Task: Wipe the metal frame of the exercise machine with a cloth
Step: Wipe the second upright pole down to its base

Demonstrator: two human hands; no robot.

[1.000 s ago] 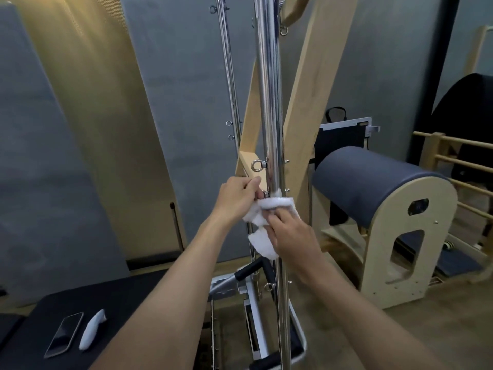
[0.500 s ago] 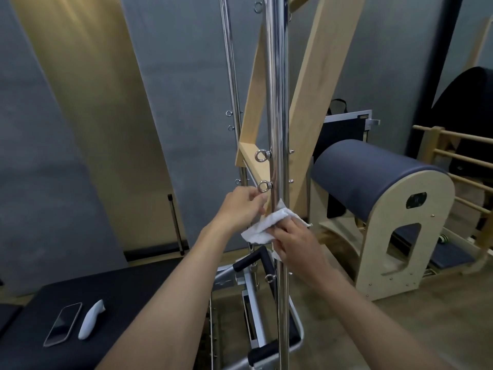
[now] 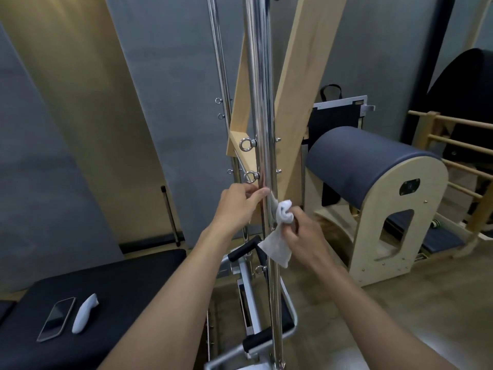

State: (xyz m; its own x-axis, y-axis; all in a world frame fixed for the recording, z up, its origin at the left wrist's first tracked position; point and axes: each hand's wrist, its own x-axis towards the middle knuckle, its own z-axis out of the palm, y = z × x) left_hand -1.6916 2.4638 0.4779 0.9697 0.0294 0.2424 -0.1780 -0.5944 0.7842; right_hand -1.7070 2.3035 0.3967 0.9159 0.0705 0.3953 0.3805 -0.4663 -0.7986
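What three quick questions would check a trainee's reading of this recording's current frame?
1. True or false: the right hand grips the white cloth beside the chrome pole.
2. What lies next to the phone on the black bench? A) spray bottle B) white handheld device C) keys
3. Fill in: the two eye bolts nearest the left hand sit ___ it.
Key: 1 true; 2 B; 3 above.

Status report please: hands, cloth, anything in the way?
Right hand grips cloth against chrome pole. Left hand at pole, grip unclear. Eye bolt just above.
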